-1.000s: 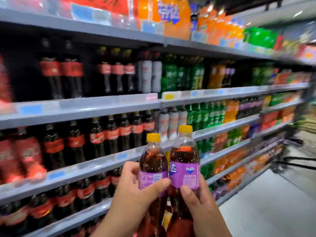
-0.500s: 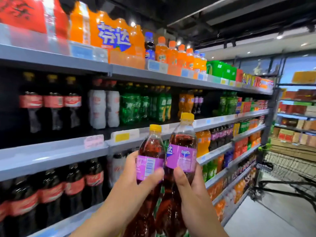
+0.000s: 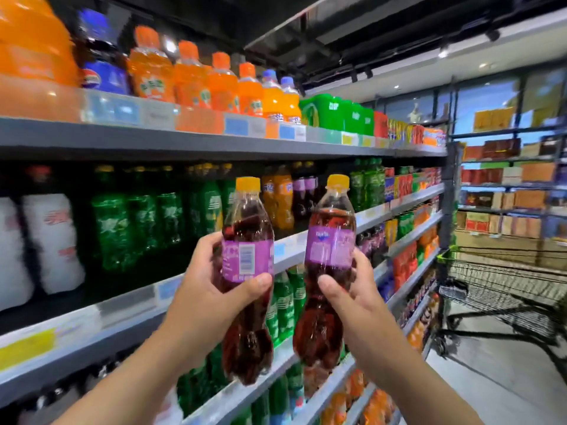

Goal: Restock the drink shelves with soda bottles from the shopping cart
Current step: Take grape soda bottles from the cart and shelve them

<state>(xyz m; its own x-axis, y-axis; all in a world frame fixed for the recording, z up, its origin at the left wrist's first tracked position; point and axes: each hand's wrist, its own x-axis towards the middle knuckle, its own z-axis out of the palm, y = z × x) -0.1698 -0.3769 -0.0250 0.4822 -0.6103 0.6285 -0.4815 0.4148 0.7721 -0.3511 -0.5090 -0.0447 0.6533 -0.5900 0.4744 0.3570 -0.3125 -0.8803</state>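
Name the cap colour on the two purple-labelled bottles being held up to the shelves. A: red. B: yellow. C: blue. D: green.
B: the left bottle, gripped by the left hand, has a yellow left cap, and the right bottle, gripped by the right hand, has a yellow right cap.

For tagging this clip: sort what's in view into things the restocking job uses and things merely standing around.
Job: left hand, left soda bottle, right hand, right soda bottle, drink shelf, shopping cart.
Just there: orange bottles, green bottles, boxes on far rack.
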